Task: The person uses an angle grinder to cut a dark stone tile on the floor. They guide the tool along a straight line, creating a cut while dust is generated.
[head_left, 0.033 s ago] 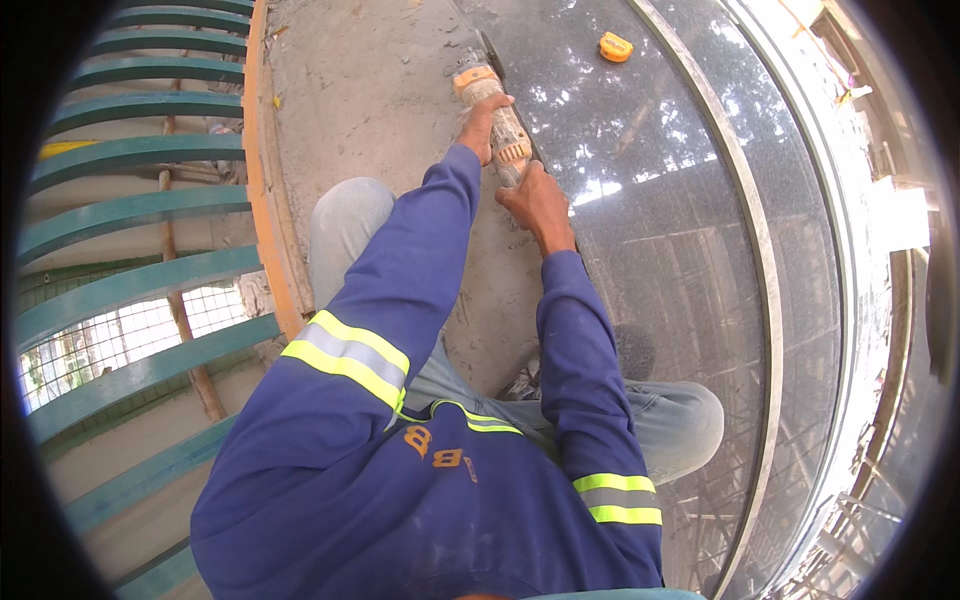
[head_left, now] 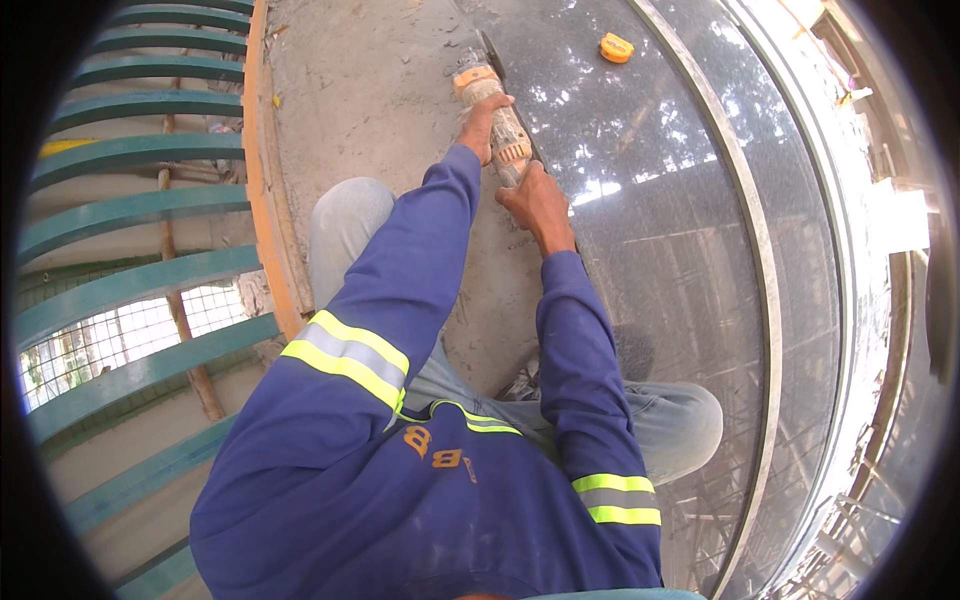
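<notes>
A dusty orange angle grinder [head_left: 510,135] lies lengthwise at the upper middle, its dark disc [head_left: 492,57] at the edge between bare grey concrete [head_left: 355,115] and a glossy dark slab [head_left: 660,260]. My left hand [head_left: 483,127] is closed round the front of its body. Lower down, my right hand [head_left: 542,208] grips the rear end of the same tool. A small yellow case, seemingly a tape measure [head_left: 615,47], rests on the dark slab at the upper right.
On the left, teal bars [head_left: 140,210] run beside an orange edging strip [head_left: 268,240], with mesh and a pole beyond. A long pale strip [head_left: 745,210] crosses the slab on the right, with a bright outer edge and poles past it. My bent knees flank my arms.
</notes>
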`<state>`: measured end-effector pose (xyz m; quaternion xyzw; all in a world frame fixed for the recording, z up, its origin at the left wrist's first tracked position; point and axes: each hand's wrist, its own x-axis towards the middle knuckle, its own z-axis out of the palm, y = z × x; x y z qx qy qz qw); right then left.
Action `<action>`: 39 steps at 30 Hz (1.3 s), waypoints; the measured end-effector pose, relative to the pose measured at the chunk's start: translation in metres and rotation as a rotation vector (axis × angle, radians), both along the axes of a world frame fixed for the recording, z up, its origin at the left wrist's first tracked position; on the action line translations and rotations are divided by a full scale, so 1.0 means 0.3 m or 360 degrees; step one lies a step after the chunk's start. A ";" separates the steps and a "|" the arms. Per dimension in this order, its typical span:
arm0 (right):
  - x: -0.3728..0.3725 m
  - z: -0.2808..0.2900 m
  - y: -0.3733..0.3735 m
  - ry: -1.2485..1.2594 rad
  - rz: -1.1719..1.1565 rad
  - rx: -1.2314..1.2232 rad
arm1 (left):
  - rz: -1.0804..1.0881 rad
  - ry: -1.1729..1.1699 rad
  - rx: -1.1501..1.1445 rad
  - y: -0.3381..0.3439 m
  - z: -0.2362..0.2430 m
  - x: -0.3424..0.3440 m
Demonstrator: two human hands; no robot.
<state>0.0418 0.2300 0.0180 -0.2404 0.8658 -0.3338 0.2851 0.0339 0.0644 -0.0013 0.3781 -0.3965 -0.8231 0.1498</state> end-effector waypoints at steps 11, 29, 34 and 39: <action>-0.022 -0.070 -0.041 0.0125 0.0005 -0.0051 | 0.0040 0.0011 -0.0006 -0.024 -0.021 -0.019; -0.036 -0.117 -0.049 0.0084 0.0020 -0.0099 | 0.0028 -0.0061 -0.0036 -0.011 -0.010 -0.017; -0.002 -0.066 -0.018 0.0140 0.0056 -0.0053 | -0.0021 -0.0032 -0.0002 -0.009 -0.015 0.007; 0.012 -0.021 0.011 -0.0098 -0.0022 0.0033 | -0.0010 -0.0024 -0.0036 0.032 -0.001 0.021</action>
